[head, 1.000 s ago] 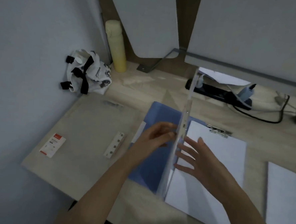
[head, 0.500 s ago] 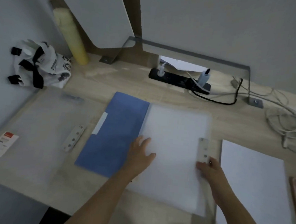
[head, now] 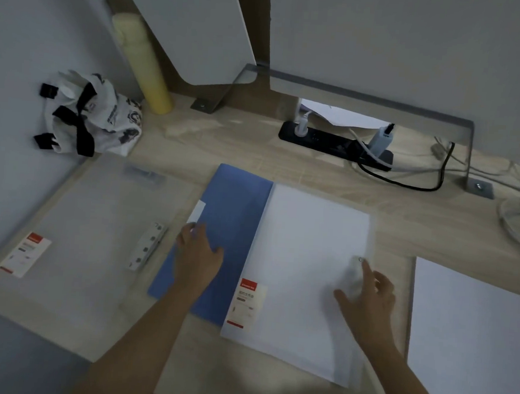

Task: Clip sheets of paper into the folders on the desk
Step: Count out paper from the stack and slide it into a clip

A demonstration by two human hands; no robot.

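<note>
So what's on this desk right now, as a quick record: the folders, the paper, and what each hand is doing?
Left hand: rests on the blue folder
Right hand: forefinger touches the white folder near its right edge
White folder: closed, partly over the blue folder
Clear folder: flat, far left
Loose paper: stack at right, untouched
Behind: power strip, yellow bottle

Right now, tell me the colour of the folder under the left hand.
The folder is blue; head view.
</note>
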